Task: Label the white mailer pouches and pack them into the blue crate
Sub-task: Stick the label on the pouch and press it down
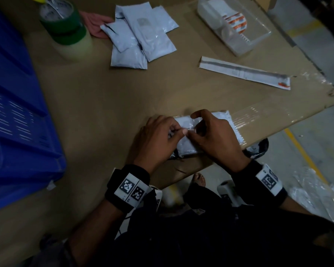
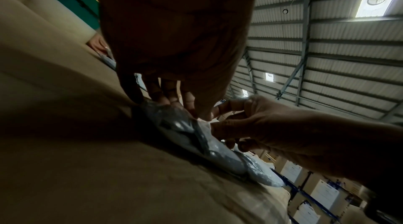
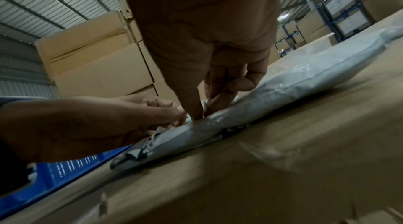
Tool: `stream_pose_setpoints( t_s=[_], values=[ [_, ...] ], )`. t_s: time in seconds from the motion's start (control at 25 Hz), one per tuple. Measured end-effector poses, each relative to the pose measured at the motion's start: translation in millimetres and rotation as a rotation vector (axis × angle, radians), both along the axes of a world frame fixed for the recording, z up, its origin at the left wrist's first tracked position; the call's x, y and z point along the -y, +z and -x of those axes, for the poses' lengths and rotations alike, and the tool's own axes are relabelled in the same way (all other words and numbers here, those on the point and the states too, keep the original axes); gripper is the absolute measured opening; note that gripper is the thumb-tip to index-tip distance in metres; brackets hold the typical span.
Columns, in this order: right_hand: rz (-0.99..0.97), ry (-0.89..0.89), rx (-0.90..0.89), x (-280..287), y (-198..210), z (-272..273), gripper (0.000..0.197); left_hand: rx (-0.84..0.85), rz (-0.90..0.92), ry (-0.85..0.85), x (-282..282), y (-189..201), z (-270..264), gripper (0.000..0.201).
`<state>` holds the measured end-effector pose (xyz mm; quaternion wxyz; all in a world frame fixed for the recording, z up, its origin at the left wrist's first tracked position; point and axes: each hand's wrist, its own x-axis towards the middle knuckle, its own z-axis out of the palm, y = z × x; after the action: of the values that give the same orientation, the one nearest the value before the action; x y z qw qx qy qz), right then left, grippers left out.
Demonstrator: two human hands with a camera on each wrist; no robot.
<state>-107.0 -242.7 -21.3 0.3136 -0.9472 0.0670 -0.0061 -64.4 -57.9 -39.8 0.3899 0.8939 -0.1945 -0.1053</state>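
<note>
Left hand (image 1: 158, 139) and right hand (image 1: 214, 137) both pinching a small label (image 1: 190, 130) between fingertips, over a pouch (image 1: 187, 149) flat on near edge of cardboard surface (image 1: 108, 97). Right fingers (image 3: 220, 86) curled down onto pouch. More pouches (image 1: 141, 33) piled far center. Crate (image 1: 15, 112) at left. Tape rolls (image 1: 66, 26) far left, label strip (image 1: 245, 73) right, dispenser (image 1: 233, 26) far right.
</note>
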Motion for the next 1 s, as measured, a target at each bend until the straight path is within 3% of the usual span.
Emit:
stream_pose_setpoints(
  t_s=[0.2, 0.48, 0.68, 0.76, 1.0],
  values=[
    [-0.004, -0.038, 0.011, 3.9, 1.7, -3.6, 0.048, 0.021, -0.113, 0.041, 10.2, 0.7, -1.2, 0.020],
    [-0.029, -0.030, -0.001, 18.0, -1.0, -2.7, 0.021, -0.015, -0.074, 0.062, 9.5, -0.2, -3.0, 0.013],
    [-0.047, 0.087, -0.025, 13.2, -2.4, -4.3, 0.028, -0.112, 0.069, -0.017, -4.3, -6.1, -10.0, 0.006],
    [-0.043, 0.106, -0.016, 12.8, -2.6, -6.0, 0.028, -0.131, 0.101, -0.064, -11.0, -4.1, -11.1, 0.016],
    [-0.091, 0.062, -0.005, 9.3, 0.2, -7.5, 0.017, -0.022, -0.120, -0.207, -23.7, -0.3, -5.5, 0.064]
  ],
)
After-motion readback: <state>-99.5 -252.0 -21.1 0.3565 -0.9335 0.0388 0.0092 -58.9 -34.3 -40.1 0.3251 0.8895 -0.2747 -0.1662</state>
